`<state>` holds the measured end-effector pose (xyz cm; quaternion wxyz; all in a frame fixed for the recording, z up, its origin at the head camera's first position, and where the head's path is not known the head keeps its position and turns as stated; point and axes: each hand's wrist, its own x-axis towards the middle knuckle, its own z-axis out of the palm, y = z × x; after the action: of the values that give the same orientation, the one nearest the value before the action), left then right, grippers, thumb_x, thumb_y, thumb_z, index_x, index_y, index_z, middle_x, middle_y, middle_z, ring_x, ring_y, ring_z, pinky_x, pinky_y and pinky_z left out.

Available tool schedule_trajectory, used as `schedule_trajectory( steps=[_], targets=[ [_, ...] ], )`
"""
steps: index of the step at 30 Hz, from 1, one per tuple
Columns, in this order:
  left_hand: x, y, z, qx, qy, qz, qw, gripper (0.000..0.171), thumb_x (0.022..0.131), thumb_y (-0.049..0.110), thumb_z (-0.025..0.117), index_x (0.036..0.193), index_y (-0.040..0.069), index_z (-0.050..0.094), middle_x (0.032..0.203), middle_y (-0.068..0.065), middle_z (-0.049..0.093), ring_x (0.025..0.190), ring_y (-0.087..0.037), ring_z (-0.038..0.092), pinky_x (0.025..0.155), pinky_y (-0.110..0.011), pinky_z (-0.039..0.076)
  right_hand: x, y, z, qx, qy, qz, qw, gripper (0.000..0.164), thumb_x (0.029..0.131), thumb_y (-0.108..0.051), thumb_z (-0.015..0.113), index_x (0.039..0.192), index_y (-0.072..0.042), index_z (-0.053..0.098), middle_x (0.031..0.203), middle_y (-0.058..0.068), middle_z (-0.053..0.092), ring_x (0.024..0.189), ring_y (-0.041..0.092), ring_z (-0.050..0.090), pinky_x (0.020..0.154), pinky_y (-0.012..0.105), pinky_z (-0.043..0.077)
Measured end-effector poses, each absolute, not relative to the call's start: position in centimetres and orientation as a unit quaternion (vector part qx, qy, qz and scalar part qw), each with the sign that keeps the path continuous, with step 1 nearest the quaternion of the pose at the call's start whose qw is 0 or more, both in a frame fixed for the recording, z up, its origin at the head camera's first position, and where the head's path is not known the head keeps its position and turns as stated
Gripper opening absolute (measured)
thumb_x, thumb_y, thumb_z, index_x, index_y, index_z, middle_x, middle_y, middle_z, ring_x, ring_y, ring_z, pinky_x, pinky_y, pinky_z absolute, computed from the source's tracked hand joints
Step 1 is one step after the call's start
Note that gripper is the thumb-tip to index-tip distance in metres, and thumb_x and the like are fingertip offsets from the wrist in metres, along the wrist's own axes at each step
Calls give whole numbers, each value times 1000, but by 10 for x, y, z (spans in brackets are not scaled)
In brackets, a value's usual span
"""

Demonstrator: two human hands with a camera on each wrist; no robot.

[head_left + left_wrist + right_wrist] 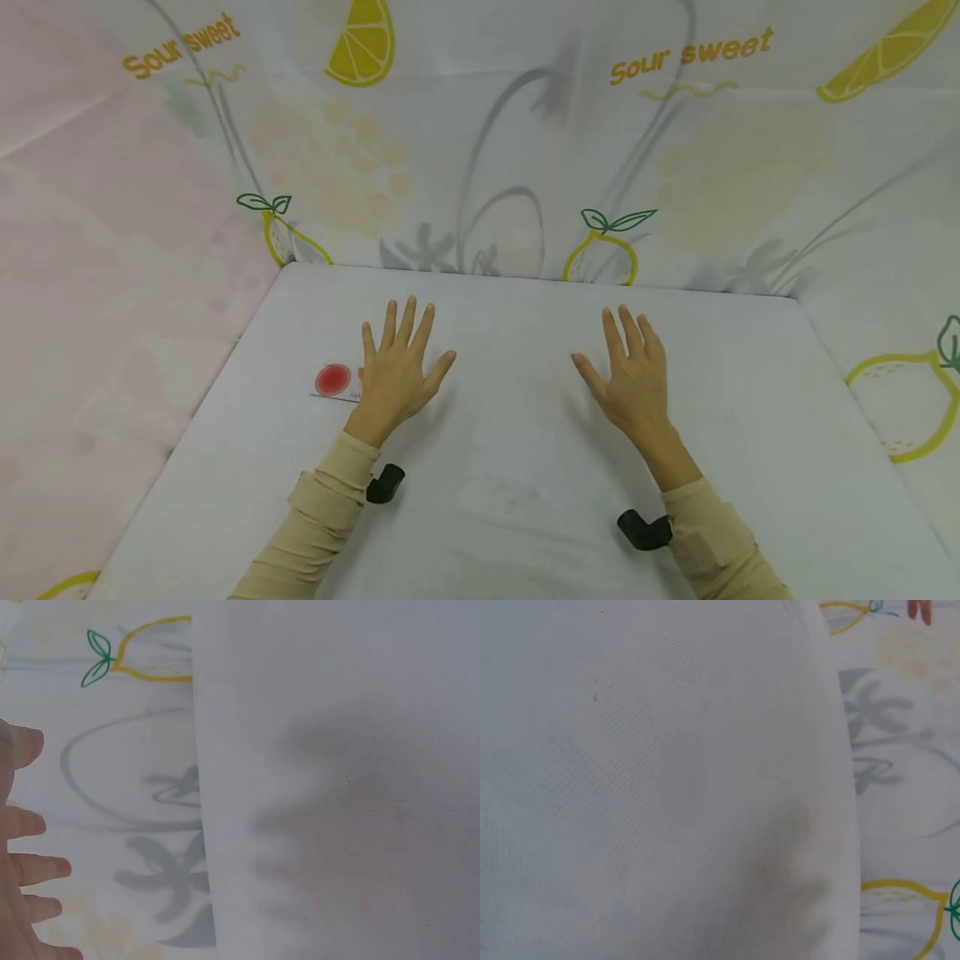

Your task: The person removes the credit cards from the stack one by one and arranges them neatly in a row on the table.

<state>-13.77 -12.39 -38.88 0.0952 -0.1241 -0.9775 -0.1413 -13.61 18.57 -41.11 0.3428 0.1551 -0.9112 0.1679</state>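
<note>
My left hand is held over the left part of the white table, palm down, its fingers straight and spread. It holds nothing. Behind it in the head view, partly covered by the hand, lies a flat white card with a red round picture on it. On the other side, my right hand hovers likewise, fingers extended and thumb pointing inward, with nothing in it. Fingertips of the left hand show along the left edge of the left wrist view, and its soft shadow falls on the cloth.
A white cloth covers the table. Behind it hangs a backdrop printed with lemons and lettering, meeting the table's back edge. A pink curtain stands along the left side. Black wrist-worn pieces stick out beside both sleeves.
</note>
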Motion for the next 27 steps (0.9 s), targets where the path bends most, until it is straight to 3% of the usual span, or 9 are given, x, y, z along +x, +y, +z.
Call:
schedule_trajectory(
  steps=[5,9,13,20,27],
  targets=[
    [-140,-132,-392,-170,-957,-182,148,59,91,38,54,138,3,44,135,-20,48,131,-39,33,102,-58,28,-139,183,-412,197,-894,227,332,72,93,-56,45,129,6,51,118,32,51,106,48,47,87,58,39],
    [-145,-140,-394,-242,-918,-231,213,50,83,29,67,121,-3,58,114,-19,60,110,-35,52,89,-50,44,-138,183,-411,214,-886,306,277,59,86,-34,68,126,6,53,105,29,51,94,42,49,80,52,43],
    [-149,-147,-396,-286,-894,-260,228,50,77,25,74,115,-5,61,110,-19,62,105,-34,56,87,-48,47,-138,181,-408,212,-883,341,244,56,74,-14,78,122,5,56,104,24,54,94,37,51,79,48,45],
    [-151,-159,-396,-307,-875,-305,216,49,71,15,81,109,-9,63,104,-20,66,99,-34,61,85,-46,50,-144,171,-407,237,-873,358,232,50,73,-12,79,115,6,58,102,22,58,92,33,55,78,45,47],
    [-149,-174,-396,-296,-881,-312,198,52,67,18,84,106,-9,64,104,-20,67,99,-35,62,86,-47,49,-147,156,-406,249,-864,373,228,45,72,-12,80,108,6,61,99,21,61,90,32,57,77,45,48]
  ],
)
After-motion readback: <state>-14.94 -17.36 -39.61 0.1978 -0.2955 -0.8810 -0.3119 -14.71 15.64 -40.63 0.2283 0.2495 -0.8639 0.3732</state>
